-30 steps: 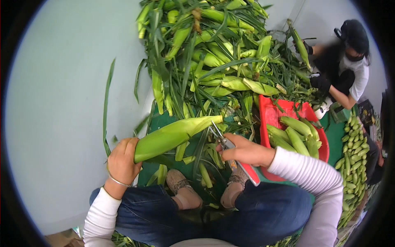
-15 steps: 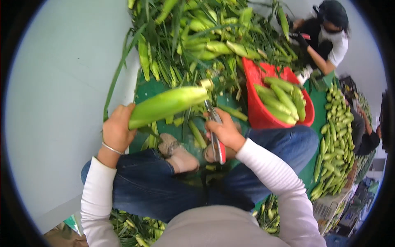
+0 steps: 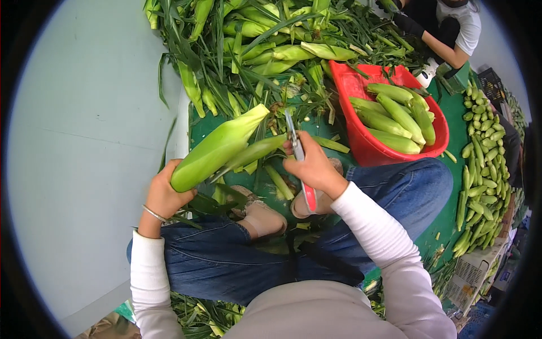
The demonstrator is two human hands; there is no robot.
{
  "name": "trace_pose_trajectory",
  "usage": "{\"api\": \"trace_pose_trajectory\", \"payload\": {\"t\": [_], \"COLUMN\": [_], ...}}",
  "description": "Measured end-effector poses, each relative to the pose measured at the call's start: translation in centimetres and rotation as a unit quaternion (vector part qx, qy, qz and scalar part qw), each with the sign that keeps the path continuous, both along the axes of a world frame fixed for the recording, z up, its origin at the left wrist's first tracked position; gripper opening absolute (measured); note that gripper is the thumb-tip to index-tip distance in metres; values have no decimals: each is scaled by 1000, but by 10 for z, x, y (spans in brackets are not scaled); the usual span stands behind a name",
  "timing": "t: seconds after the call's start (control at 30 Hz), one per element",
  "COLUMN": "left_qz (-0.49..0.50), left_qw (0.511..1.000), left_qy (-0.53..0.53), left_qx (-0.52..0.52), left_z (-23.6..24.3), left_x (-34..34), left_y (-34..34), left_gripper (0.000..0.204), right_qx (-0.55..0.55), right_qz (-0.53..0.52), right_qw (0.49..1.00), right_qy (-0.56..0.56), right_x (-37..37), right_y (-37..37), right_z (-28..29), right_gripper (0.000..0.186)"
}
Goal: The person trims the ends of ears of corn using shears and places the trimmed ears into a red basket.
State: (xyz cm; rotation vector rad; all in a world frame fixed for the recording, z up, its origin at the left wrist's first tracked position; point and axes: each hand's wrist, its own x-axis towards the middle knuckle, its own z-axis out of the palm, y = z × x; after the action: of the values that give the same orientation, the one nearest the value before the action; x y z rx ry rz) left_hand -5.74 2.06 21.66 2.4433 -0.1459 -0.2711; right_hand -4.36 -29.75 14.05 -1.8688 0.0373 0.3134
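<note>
My left hand (image 3: pixel 165 191) grips an ear of corn (image 3: pixel 220 148) in its green husk by the lower end, so that it tilts up to the right. The upper end is pale and has no stalk stub on it. Beneath the ear hangs a loose husk leaf (image 3: pixel 257 151), smeared by motion. Wrapped round the handles of a pair of pruning shears (image 3: pixel 294 137), my right hand (image 3: pixel 316 165) is just right of the ear. The grey blades point upward, apart from the corn, and a red handle end shows below the fist.
Ahead is a large heap of unhusked corn (image 3: pixel 271 53). A red tub (image 3: pixel 361 144) with several trimmed ears stands at my right knee. Farther right, many ears form a pile (image 3: pixel 483 175) beside a pale crate (image 3: pixel 466 277). Another person (image 3: pixel 451 42) crouches at the far right; a wall (image 3: pixel 96 152) rises left.
The stalk stub at the ear's upper end is gone. The ear has tilted more upright, and a leaf now hangs loose below it. The shears have moved slightly away from the ear's tip.
</note>
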Motion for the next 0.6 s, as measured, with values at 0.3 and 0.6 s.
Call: {"api": "trace_pose_trajectory", "payload": {"t": [0.3, 0.6], "left_qz": [-50, -63], "left_qw": [998, 993], "left_qy": [34, 94], "left_qx": [32, 30], "left_z": [-11, -19], "left_x": [6, 5], "left_y": [-7, 2], "left_gripper": [51, 52], "right_qx": [44, -33], "right_qz": [95, 87], "right_qw": [994, 996], "right_qy": [37, -8], "right_x": [0, -14], "right_y": [-7, 4], "right_z": [-1, -15], "right_gripper": [54, 36]}}
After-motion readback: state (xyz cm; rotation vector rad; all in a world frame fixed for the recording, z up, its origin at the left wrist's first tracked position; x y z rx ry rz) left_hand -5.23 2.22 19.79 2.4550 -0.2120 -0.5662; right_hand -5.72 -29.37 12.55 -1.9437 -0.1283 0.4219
